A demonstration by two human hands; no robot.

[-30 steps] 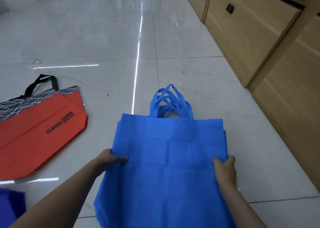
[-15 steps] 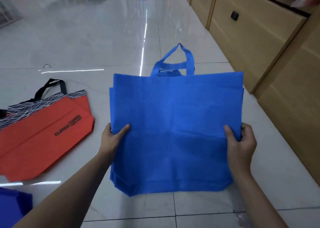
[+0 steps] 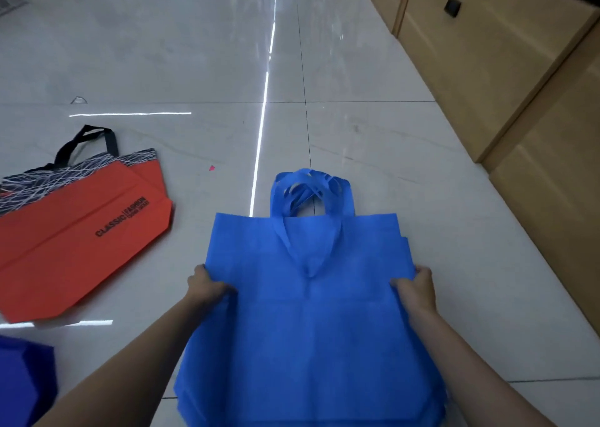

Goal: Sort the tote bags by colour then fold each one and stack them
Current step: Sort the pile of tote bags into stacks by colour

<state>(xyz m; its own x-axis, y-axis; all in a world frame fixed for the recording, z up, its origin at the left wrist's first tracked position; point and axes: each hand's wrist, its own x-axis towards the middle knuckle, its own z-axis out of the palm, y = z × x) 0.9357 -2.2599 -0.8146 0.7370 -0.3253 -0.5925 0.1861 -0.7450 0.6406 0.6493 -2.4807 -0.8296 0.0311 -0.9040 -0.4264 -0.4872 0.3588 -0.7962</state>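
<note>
Blue tote bag [image 3: 308, 313] held lower centre of frame. Side edges gripped by left hand [image 3: 204, 285] and right hand [image 3: 418, 287], fingers curled on fabric. Orange tote bag [image 3: 74, 238] laid flat at left, apart. Glossy floor [image 3: 162, 53] spread across upper left; cabinets [image 3: 503, 69] along right edge.

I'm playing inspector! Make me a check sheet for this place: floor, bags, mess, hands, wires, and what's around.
Surface: glossy pale tiled floor with light reflections.
Job's things: stack of blue tote bags, handles pointing away; orange tote bag flat at left; darker blue bag at lower left edge.
Clutter: small pink scrap on the floor.
Hands: left hand and right hand each grip a side edge of the blue bags.
Cables: nothing seen.
Surroundings: wooden cabinets along the right, one dark handle.
</note>
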